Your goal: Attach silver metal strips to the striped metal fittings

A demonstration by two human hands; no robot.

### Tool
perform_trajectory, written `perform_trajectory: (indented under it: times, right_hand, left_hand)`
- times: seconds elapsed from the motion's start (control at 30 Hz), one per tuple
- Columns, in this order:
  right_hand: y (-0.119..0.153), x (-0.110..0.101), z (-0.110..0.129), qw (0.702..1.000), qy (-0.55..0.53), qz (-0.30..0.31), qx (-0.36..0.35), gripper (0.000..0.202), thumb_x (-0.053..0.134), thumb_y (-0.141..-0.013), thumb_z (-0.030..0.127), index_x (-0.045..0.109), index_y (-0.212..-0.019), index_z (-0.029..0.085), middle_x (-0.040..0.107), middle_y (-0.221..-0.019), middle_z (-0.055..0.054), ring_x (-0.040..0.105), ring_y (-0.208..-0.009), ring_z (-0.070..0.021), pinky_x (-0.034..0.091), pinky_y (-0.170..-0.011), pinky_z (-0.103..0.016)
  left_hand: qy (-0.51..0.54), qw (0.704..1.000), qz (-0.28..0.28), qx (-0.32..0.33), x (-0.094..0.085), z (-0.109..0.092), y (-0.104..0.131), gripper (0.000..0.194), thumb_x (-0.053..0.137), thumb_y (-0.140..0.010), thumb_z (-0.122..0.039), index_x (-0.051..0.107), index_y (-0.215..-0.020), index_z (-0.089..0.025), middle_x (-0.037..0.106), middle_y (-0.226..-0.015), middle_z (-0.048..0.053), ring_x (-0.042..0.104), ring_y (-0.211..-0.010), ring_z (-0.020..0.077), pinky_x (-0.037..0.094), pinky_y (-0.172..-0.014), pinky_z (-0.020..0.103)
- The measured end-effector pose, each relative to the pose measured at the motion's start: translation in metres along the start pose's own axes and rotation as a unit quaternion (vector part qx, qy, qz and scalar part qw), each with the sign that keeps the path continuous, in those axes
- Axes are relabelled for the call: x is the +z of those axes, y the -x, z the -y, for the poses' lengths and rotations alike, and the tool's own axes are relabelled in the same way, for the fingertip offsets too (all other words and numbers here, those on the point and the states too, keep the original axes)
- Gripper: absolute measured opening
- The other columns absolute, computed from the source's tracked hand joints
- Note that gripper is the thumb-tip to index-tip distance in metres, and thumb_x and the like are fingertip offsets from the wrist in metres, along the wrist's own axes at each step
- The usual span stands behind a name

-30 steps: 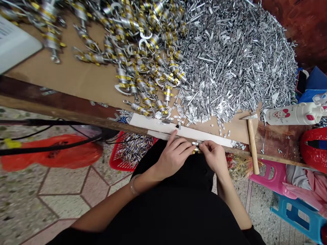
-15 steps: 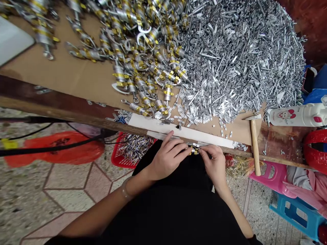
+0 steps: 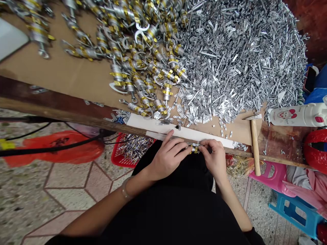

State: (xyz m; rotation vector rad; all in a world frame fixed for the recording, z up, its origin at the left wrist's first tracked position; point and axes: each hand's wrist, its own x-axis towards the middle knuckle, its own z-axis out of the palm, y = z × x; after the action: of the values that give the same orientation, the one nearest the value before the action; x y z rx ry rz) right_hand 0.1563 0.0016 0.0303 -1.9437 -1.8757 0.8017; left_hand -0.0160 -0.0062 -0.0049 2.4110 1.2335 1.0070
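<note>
At the table's front edge, my left hand (image 3: 170,154) pinches one end of a small silver and yellow metal fitting (image 3: 194,149), its index finger raised. My right hand (image 3: 214,156) is closed at the fitting's other end, thumb and fingers together on it. A flat metal link with holes (image 3: 196,145) lies along the fitting's upper side, between the hands. Past the hands runs a white strip (image 3: 163,128) along the edge. Similar silver and yellow fittings (image 3: 138,81) are heaped beyond it at the left. The fingertips partly cover the held fitting.
A large pile of metal links and pins (image 3: 230,54) covers the table's right part. A hammer (image 3: 254,146) overhangs the edge near a white bottle (image 3: 293,115). Below stand a red basket (image 3: 119,158) of small parts, a pink stool (image 3: 270,173) and a blue stool (image 3: 297,214).
My right hand's fingers have shifted slightly over the link, and its hold looks more closed. The link now looks flatter against the fitting. My left hand has hardly moved.
</note>
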Motion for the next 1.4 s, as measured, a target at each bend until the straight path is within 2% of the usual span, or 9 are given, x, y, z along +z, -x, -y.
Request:
perform_trajectory:
  times: [0.3,0.5,0.7,0.83,0.97,1.07,1.17,1.3,1.4]
  right_hand:
    - [-0.02,-0.009,-0.004,0.988,0.053,0.083,-0.123,0.016,0.059,-0.08,0.014,0.07,-0.075,0.024,0.063,-0.073,-0.001,0.048,-0.074,-0.0178,0.039,-0.07,-0.031]
    - [-0.025,-0.012,-0.002,0.985,0.064,0.108,-0.121,0.018,0.059,-0.079,0.012,0.069,-0.072,0.024,0.063,-0.073,0.0,0.049,-0.075,-0.0177,0.038,-0.072,-0.031]
    - [-0.019,-0.007,-0.002,0.99,0.065,0.077,-0.096,0.016,0.06,-0.079,0.013,0.069,-0.071,0.023,0.062,-0.071,-0.001,0.048,-0.073,-0.0183,0.039,-0.069,-0.031]
    - [-0.021,-0.012,-0.003,0.991,0.022,0.097,-0.087,0.011,0.061,-0.078,0.014,0.068,-0.076,0.023,0.063,-0.075,-0.001,0.051,-0.078,-0.0183,0.04,-0.072,-0.03]
    - [-0.036,-0.013,0.005,0.996,-0.029,0.032,-0.082,0.007,0.059,-0.08,0.02,0.065,-0.084,0.022,0.064,-0.081,-0.001,0.052,-0.08,-0.0181,0.041,-0.072,-0.03]
    - [-0.051,-0.003,0.015,0.994,0.027,-0.03,-0.104,0.007,0.059,-0.08,0.022,0.065,-0.082,0.02,0.063,-0.081,-0.003,0.051,-0.08,-0.0201,0.04,-0.073,-0.032]
    - [-0.062,0.009,0.017,0.989,0.094,-0.046,-0.108,0.008,0.058,-0.08,0.02,0.066,-0.08,0.018,0.063,-0.079,-0.006,0.05,-0.08,-0.022,0.038,-0.075,-0.035]
    - [-0.057,0.005,0.005,0.994,0.04,-0.075,-0.062,0.014,0.052,-0.083,0.022,0.065,-0.077,0.019,0.064,-0.077,-0.004,0.052,-0.078,-0.0201,0.04,-0.073,-0.033]
    - [-0.041,-0.006,-0.007,0.998,-0.014,-0.057,-0.034,0.013,0.053,-0.083,0.025,0.064,-0.078,0.019,0.065,-0.079,-0.003,0.055,-0.077,-0.0189,0.042,-0.071,-0.031]
  left_hand:
    - [0.0,1.0,0.015,-0.016,-0.003,-0.002,-0.009,0.019,0.049,-0.085,-0.01,0.064,-0.091,-0.019,0.066,-0.083,0.002,0.055,-0.087,0.0174,0.033,-0.102,0.053]
    - [0.007,0.996,0.076,-0.047,-0.006,-0.007,-0.014,0.019,0.046,-0.086,-0.012,0.064,-0.089,-0.017,0.065,-0.084,0.003,0.053,-0.086,0.0176,0.029,-0.104,0.056]
    - [0.003,0.999,0.03,-0.04,0.0,-0.008,-0.009,0.019,0.047,-0.086,-0.011,0.064,-0.089,-0.017,0.065,-0.081,0.002,0.052,-0.086,0.0185,0.028,-0.104,0.058]
    - [-0.02,0.998,0.031,-0.049,0.0,-0.012,-0.008,0.02,0.046,-0.086,-0.011,0.065,-0.09,-0.018,0.066,-0.083,0.002,0.051,-0.089,0.0199,0.028,-0.103,0.06]
    - [-0.025,0.998,0.038,-0.045,-0.001,-0.013,-0.01,0.019,0.047,-0.087,-0.012,0.065,-0.088,-0.018,0.066,-0.083,0.002,0.052,-0.088,0.0198,0.027,-0.104,0.06]
    - [-0.025,0.998,0.03,-0.05,0.0,-0.013,-0.01,0.019,0.048,-0.086,-0.011,0.065,-0.088,-0.018,0.066,-0.082,0.001,0.051,-0.089,0.0201,0.027,-0.104,0.06]
    - [-0.022,0.998,0.027,-0.055,0.001,-0.013,-0.009,0.018,0.049,-0.086,-0.012,0.065,-0.087,-0.018,0.066,-0.083,0.001,0.051,-0.089,0.0206,0.027,-0.104,0.06]
    - [-0.012,0.997,0.03,-0.065,0.001,-0.013,-0.008,0.018,0.048,-0.087,-0.013,0.065,-0.086,-0.019,0.066,-0.083,0.001,0.052,-0.09,0.0199,0.025,-0.104,0.06]
    - [-0.009,0.997,0.032,-0.067,0.0,-0.013,-0.008,0.018,0.048,-0.087,-0.013,0.066,-0.087,-0.018,0.066,-0.083,0.001,0.052,-0.09,0.0198,0.023,-0.105,0.06]
